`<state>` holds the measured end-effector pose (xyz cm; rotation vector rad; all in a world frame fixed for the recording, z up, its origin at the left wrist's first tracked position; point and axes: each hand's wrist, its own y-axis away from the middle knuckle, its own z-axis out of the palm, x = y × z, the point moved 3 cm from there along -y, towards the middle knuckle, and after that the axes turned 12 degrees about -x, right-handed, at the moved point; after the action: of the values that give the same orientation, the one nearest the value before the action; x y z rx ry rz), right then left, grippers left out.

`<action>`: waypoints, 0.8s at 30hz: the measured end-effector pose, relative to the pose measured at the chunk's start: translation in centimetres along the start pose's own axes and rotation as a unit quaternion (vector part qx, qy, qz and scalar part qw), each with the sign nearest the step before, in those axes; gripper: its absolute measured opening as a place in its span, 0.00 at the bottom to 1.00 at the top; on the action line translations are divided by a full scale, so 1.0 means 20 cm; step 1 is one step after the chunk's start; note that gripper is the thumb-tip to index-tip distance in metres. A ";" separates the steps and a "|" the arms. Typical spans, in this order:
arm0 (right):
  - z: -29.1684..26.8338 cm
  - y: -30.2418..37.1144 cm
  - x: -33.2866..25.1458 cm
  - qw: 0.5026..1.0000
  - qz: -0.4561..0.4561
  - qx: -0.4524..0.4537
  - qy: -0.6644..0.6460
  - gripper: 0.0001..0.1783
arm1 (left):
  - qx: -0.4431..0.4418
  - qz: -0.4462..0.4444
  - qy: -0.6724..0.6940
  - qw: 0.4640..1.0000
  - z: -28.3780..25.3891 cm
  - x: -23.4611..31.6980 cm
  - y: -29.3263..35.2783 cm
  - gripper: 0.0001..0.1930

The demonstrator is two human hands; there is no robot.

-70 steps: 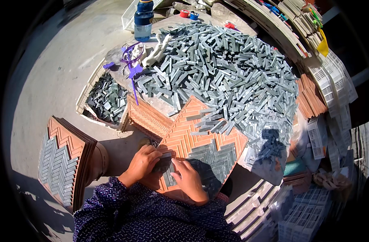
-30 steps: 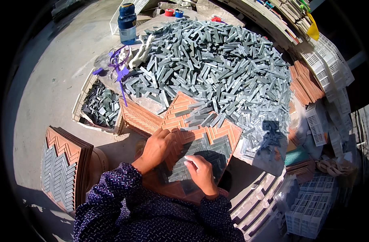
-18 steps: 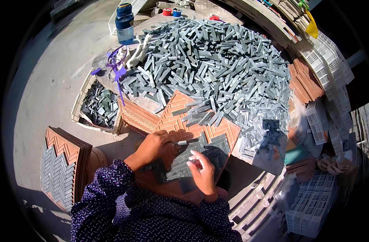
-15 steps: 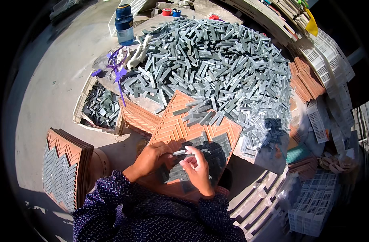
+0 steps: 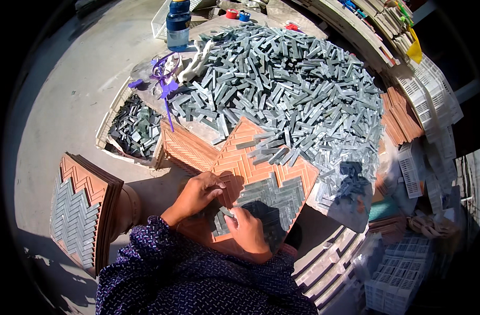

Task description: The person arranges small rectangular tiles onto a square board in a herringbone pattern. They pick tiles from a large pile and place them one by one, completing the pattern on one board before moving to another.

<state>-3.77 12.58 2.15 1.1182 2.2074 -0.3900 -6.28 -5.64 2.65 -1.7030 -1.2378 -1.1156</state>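
Note:
A terracotta-coloured grooved board lies before me, with grey stone strips set in its herringbone grooves. Over its near left part, my right hand pinches the end of a short grey stone strip. Close by on the left, my left hand is curled with fingers drawn together. Whatever lies in its fingertips is in shadow and hard to make out. Several loose strips rest across the board's far part, beside the big heap of grey stone strips.
Left of me, a stack of similar boards leans on a rounded support. A crate of dark pieces stands beyond it. Another grooved board touches mine. A blue bottle, white gloves and white plastic crates are around.
Both hands have shifted slightly; the right has moved down and left, and its fingers have closed in. The held strip has tilted and sits lower over the board. My view has shifted a little.

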 end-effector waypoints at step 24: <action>-0.11 -0.14 0.05 0.998 -0.035 0.045 0.016 0.15 | 0.034 0.085 -0.258 0.962 0.09 0.08 0.17 0.09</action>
<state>-7.25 12.67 3.16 1.1021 2.2820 -0.5088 -2.29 -4.41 3.24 -2.0768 -1.3811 -0.5303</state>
